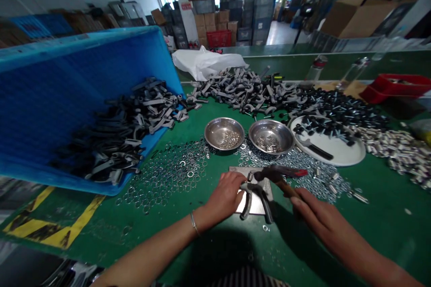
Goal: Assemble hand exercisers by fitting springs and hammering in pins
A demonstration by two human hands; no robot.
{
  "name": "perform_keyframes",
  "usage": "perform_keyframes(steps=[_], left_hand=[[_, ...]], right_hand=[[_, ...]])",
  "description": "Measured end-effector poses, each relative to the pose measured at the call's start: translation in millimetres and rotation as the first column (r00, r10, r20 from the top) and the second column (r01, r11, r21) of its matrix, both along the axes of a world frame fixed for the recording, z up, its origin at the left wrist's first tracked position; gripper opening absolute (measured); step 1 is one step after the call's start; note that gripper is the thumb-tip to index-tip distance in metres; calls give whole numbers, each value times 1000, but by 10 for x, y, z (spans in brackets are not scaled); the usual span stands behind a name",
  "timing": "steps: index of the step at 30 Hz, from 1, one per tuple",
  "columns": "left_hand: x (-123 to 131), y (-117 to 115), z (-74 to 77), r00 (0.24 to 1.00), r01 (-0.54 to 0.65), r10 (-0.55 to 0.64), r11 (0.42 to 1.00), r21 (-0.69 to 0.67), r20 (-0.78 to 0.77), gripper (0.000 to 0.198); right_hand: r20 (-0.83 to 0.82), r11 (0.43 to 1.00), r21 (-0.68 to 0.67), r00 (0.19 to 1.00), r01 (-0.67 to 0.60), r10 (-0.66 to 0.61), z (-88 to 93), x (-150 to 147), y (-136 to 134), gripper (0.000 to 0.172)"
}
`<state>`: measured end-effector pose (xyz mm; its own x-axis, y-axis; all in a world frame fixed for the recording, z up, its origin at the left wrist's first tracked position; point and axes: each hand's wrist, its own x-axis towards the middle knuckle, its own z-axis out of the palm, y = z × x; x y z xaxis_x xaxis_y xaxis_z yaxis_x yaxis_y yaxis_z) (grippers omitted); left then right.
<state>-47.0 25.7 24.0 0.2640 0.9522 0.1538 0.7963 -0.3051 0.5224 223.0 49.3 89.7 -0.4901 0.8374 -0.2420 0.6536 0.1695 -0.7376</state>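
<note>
My right hand (311,210) is closed round the wooden handle of a hammer (274,174). The hammer's dark head is over the right part of a metal plate (234,170) lying on the bench. On this plate rests a pliers-like tool (266,204) with two curved dark handles pointing toward me. A small shiny metal cylinder (250,176) stands at its upper end, close to the hammer head. From the left, my left hand (226,192) pinches the tool's upper end with bent fingers. The fingertips are partly hidden.
Loose metal rings (178,175) spread over the green bench. Two steel bowls (224,121) (271,125) hold small parts. A white plate (350,154) carries black-headed screws. Beyond lie grey tool parts (249,89). A blue crate (67,94) lies tipped at left; metal cylinders (400,152) are heaped at right.
</note>
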Motion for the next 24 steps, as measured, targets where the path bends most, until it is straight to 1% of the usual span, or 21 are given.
perform_keyframes(steps=[2, 4, 6, 8, 10, 13, 15, 16, 18, 21, 22, 23, 24], left_hand=[[-36, 35, 23, 997, -6, 5, 1000, -1, -81, 23], [-55, 80, 49, 983, 11, -16, 1000, -27, -186, 15], [-56, 123, 70, 964, 27, -39, 998, -50, -262, 12], [-47, 152, 78, 951, 32, -45, 998, -45, -307, 13], [-41, 162, 70, 944, 33, -39, 999, -23, -328, 13], [-47, 151, 36, 939, 40, -38, 999, -1, -342, 12], [-52, 141, 11, 931, 53, -48, 999, 3, -362, 11], [-50, 139, -1, 926, 57, -50, 998, 8, -374, 11], [-30, 146, -22, 919, 61, -47, 998, 23, -390, 12], [30, 178, -35, 914, 55, -40, 998, 27, -404, 12], [39, 185, -30, 913, 57, -44, 998, 21, -407, 11], [27, 182, -19, 912, 59, -48, 998, 15, -407, 9], [-17, 165, 0, 912, 59, -50, 998, 11, -407, 8]], right_hand=[[18, 998, 70, 1000, -10, 9, 55, -54, 19, 36], [101, 995, 94, 994, -42, 32, 17, -107, 63, 35], [188, 994, 52, 978, -100, 89, -59, -147, 109, 34], [191, 990, 3, 972, -140, 137, -114, -168, 132, 34], [150, 990, 20, 979, -141, 136, -142, -170, 127, 35], [237, 989, 74, 966, -126, 105, -178, -157, 123, 34], [262, 987, 52, 955, -154, 135, -202, -155, 165, 34], [237, 986, 43, 960, -162, 148, -212, -162, 203, 34], [168, 986, 77, 977, -147, 133, -227, -199, 308, 35], [204, 979, 179, 977, -95, 58, -253, -292, 496, 34], [210, 979, 174, 975, -104, 67, -260, -314, 548, 34], [192, 983, 139, 977, -118, 90, -264, -320, 581, 35], [143, 989, 76, 983, -127, 115, -266, -304, 588, 36]])
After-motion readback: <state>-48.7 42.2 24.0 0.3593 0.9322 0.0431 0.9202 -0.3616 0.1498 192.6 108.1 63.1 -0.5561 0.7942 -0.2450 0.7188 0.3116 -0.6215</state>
